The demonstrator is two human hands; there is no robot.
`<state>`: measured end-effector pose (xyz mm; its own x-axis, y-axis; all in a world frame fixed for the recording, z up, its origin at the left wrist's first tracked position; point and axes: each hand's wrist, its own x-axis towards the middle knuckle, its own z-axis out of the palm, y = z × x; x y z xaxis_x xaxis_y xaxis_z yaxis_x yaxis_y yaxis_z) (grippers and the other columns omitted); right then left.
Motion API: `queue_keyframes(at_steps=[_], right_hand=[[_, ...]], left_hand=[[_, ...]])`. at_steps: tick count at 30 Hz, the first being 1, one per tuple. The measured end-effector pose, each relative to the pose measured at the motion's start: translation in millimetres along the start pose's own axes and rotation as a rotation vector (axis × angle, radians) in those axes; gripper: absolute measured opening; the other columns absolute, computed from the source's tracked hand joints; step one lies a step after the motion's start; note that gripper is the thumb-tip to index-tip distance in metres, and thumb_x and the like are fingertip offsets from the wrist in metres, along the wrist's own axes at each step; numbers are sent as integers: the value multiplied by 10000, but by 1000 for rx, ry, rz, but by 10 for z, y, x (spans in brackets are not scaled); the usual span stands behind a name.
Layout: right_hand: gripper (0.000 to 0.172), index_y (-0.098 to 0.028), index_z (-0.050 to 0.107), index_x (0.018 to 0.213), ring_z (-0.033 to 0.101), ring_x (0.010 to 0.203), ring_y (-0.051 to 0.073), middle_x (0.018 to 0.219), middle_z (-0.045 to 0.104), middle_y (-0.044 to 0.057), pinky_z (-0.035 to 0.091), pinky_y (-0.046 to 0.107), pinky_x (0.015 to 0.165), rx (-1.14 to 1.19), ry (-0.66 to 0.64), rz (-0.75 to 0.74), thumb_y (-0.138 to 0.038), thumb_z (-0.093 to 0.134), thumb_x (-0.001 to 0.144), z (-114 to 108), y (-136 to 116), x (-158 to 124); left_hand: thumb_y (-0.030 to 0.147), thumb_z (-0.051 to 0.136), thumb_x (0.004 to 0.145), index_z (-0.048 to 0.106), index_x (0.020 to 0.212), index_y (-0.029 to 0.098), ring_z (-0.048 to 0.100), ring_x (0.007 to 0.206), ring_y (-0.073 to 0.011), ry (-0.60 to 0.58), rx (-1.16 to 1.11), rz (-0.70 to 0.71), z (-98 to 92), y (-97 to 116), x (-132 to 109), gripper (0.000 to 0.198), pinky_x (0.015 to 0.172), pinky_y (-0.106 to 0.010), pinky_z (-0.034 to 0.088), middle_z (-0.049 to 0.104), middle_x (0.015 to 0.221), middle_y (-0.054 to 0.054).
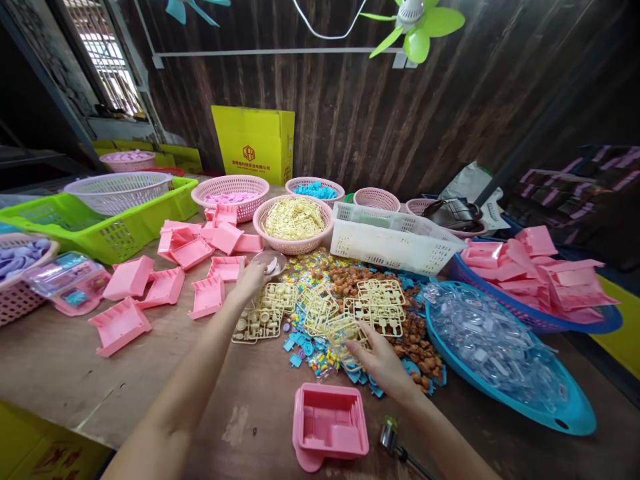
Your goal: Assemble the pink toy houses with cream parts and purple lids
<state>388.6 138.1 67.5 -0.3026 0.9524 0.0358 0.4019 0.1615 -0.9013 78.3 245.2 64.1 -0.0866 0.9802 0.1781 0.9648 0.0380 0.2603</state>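
Observation:
My left hand (253, 277) reaches to a small clear dish (283, 266) that has white pieces (272, 265) in it. Its fingers look apart, and I see nothing held in them. Under that wrist lie cream plastic part frames (259, 325). My right hand (380, 360) rests with thumb and forefinger spread against another cream part frame (345, 333) on the pile. Directly in front of me sits a pink plastic box-like tray (330, 423) with its hollow side up. Brown pieces (425, 357) and small blue parts (296, 361) spread around the frames.
Pink trays (193, 252) lie at left beside a clear-lidded toy case (70, 280). Baskets stand behind, including one of cream frames (293, 243) and a white basket (395, 250). At right is a blue tray (575, 417) of clear parts. A dark-handled tool (390, 437) lies near my right forearm.

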Motion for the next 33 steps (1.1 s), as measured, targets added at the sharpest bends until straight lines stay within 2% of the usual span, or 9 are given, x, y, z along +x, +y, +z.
queue_keyframes(at_steps=[5,8,10,14,16,19,23,27,33], right_hand=[[470,-185,569,1097,605,1026,253,1131,648,110,471,372,890,71,17,6,-533,539,782,-11,-38,-47],[459,-198,595,1064,612,1012,261,1113,658,100,483,359,867,59,56,13,-552,537,777,-45,-59,-92],[472,-198,599,1066,615,1009,267,1114,659,104,488,360,861,76,71,28,-563,541,771,-80,-66,-132],[534,-189,599,1080,585,1064,295,1115,658,117,482,392,880,104,103,62,-593,570,732,-161,-89,-225],[567,-182,599,1079,581,1065,301,1116,657,122,483,397,876,102,123,77,-612,582,708,-193,-119,-270],[585,-174,595,1072,609,1001,280,1104,660,124,498,368,841,133,110,86,-623,586,696,-208,-195,-317],[520,-182,598,1012,638,873,235,1026,682,105,508,331,794,151,97,72,-605,584,710,-160,-315,-338],[491,-193,585,1010,632,881,231,1007,685,92,499,331,811,171,101,23,-586,595,716,-105,-409,-374],[417,-204,580,988,628,839,216,972,683,76,509,310,743,203,100,45,-542,595,745,-146,-475,-553]], left_hand=[[218,567,774,695,826,166,648,873,-250,-107,135,29,-74,-4,106,148,835,-328,448,711,872,-118],[220,477,835,680,920,135,657,830,-268,-85,197,38,-225,90,21,236,709,-322,479,699,872,-150],[161,417,853,656,987,123,652,857,-277,-50,227,66,-350,147,-167,276,710,-338,484,690,891,-155],[52,397,833,616,1073,168,622,975,-236,12,257,196,-536,119,-895,345,825,-342,482,676,990,-115],[19,382,824,611,1082,154,612,1011,-215,155,292,427,-544,32,-1367,369,873,-329,478,681,1005,-107],[15,356,827,602,1095,154,624,984,-193,261,350,631,-445,-106,-2021,389,881,-316,481,687,1018,-86],[39,388,828,597,1101,144,632,971,-204,199,397,639,-223,-174,-2508,360,881,-323,482,695,1018,-77],[50,441,815,579,1158,162,604,1038,-228,13,330,444,-104,-118,-2486,385,935,-347,455,673,1083,-92],[306,437,887,577,1144,227,568,1068,-212,-207,121,201,-255,48,-2084,303,1012,-376,373,640,1114,-72]])
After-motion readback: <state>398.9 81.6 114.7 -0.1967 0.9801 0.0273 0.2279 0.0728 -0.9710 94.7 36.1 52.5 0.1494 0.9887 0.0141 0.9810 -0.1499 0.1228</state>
